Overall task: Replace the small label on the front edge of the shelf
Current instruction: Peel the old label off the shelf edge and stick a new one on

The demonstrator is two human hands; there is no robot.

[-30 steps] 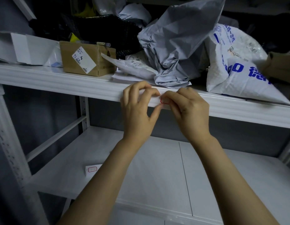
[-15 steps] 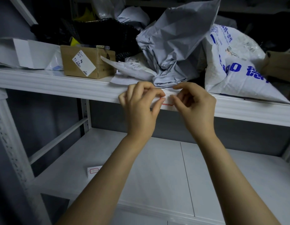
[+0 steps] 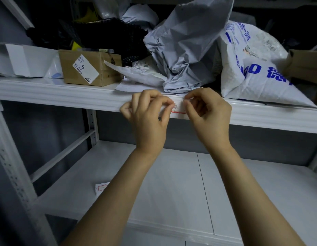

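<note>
Pinching label point(image 3: 179, 109) ends with left hand point(image 3: 147, 119) and right hand point(image 3: 209, 118) against shelf edge point(image 3: 65, 98). Seemingly midway: peeling or sticking, cannot tell. Below grip, spare sheet point(image 3: 101, 188).

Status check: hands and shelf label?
Left hand pinches label at left end, right hand at right end. Label against shelf front edge. Grey bag just above, not blocking.

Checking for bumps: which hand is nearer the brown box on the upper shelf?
Left. The left hand is right of and below the box, at the shelf edge; the right hand is farther right.
</note>
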